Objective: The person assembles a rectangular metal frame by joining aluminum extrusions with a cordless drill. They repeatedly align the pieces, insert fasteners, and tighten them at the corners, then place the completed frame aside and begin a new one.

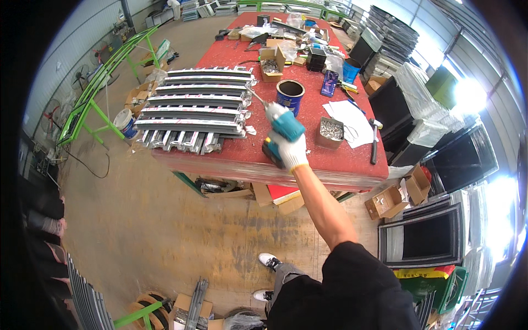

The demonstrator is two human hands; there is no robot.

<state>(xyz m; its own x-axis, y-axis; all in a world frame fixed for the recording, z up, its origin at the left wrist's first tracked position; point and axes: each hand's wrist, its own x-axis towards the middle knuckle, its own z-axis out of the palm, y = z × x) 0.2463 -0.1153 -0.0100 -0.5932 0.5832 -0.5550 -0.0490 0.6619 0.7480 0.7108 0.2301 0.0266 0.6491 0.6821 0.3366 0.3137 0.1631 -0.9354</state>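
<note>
My right hand (292,152), in a white knit glove, is wrapped round the grip of a teal cordless drill (287,127). The drill's long thin bit points up and left toward the ends of several grey metal profiles (192,100). Whether the bit touches a profile I cannot tell. These profiles lie stacked side by side on the red table (250,159), with white and pink film strips along them. Just beyond the drill stands a dark blue tub (290,98). To its right is an open box of small screws (330,132). My left hand is out of the picture.
A hammer (375,142), white paper (352,122) and a phone (329,83) lie on the table's right side. Cardboard boxes and loose parts crowd its far end. A green metal frame (93,104) stands left; framed panels (423,236) lean at the right.
</note>
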